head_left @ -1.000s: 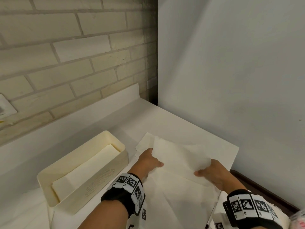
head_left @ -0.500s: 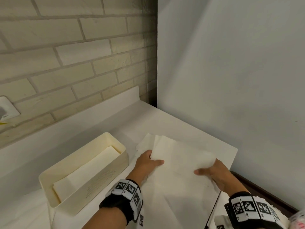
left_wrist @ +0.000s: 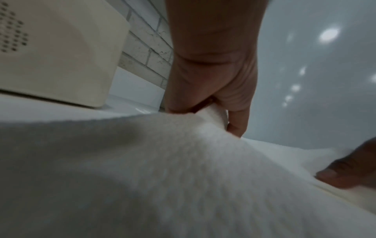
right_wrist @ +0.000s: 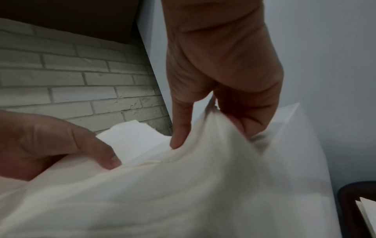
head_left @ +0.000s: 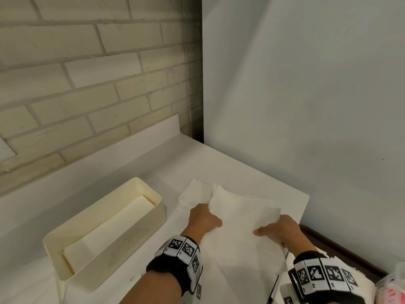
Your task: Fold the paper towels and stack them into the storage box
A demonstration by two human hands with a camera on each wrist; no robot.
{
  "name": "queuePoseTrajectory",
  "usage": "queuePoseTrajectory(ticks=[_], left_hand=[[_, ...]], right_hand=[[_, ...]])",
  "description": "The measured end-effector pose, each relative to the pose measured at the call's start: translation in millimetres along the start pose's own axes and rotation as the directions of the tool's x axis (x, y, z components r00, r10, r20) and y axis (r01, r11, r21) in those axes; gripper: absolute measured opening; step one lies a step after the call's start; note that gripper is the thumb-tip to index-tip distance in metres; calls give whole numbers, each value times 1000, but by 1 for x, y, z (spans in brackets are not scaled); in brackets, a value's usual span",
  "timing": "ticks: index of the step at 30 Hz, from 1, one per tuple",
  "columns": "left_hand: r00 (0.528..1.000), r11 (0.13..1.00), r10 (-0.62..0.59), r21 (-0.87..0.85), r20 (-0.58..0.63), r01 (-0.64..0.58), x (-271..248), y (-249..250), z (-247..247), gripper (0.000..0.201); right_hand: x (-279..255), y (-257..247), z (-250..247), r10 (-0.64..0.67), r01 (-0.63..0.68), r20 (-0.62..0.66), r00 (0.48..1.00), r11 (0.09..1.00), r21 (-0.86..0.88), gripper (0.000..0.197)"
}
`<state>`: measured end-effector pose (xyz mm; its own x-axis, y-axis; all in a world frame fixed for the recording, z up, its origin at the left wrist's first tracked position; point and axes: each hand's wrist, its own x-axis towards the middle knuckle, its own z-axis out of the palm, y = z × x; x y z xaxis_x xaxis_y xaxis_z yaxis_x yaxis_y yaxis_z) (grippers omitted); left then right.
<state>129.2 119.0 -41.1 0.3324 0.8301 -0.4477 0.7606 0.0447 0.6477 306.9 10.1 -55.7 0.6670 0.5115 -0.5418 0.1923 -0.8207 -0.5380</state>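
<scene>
A white paper towel (head_left: 238, 218) lies over a pile of more towels (head_left: 194, 193) on the white counter. My left hand (head_left: 206, 218) pinches the towel's left edge, thumb on top (left_wrist: 237, 127). My right hand (head_left: 278, 230) pinches its right edge between thumb and fingers (right_wrist: 181, 136). The sheet is raised and curved between both hands, its far part folded over toward me. To the left stands the cream storage box (head_left: 72, 255), open on top, with folded towels (head_left: 114, 227) lying flat inside.
A brick wall (head_left: 87, 88) runs behind the counter and a grey panel (head_left: 306, 106) closes off the right side. The counter's right edge (head_left: 303, 209) is close to my right hand. A dark tray (head_left: 341, 253) with more paper sits lower right.
Both hands have drawn the towel's held edge back toward me and a little lower, so the sheet now curves up between them. The box has not moved.
</scene>
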Motion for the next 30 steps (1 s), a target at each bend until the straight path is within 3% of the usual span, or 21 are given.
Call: queuePoseTrajectory(ticks=[5, 8, 11, 14, 16, 18, 20, 24, 28, 30], left_hand=[[992, 947, 117, -306, 46, -98, -6, -2, -7, 31], [973, 873, 229, -450, 39, -188, -14, -4, -20, 23], [938, 785, 341, -569, 65, -246, -22, -5, -34, 25], [908, 724, 416, -625, 57, -292, -27, -1, -46, 32], [899, 701, 436, -640, 35, -315, -28, 3, -51, 33], [897, 686, 442, -643, -3, -341, -28, 4, -55, 34], [912, 696, 409, -639, -19, -326, -27, -1, -54, 27], [947, 753, 321, -614, 30, -236, -27, -19, -44, 30], [954, 771, 297, -598, 34, -218, -29, -26, -40, 37], [946, 750, 323, -616, 21, -242, -27, -25, -41, 45]], right_hand=[[-9, -2, -11, -78, 80, -41, 996, 995, 54, 64], [-12, 3, -16, -205, 210, -45, 978, 957, 201, 78], [-14, 5, -18, -375, 322, 33, 926, 833, 449, 99], [-22, -5, -22, -529, 406, 67, 846, 720, 562, 83], [-27, -12, -26, -573, 417, 39, 819, 640, 645, 73], [-27, -13, -28, -591, 430, -1, 807, 586, 687, 78], [-28, -11, -26, -600, 444, -9, 800, 582, 681, 81], [-30, -1, -20, -601, 427, 30, 799, 602, 674, 58], [-24, 9, -14, -622, 451, 76, 779, 641, 621, 78], [-21, 11, -16, -615, 466, 80, 784, 669, 579, 98]])
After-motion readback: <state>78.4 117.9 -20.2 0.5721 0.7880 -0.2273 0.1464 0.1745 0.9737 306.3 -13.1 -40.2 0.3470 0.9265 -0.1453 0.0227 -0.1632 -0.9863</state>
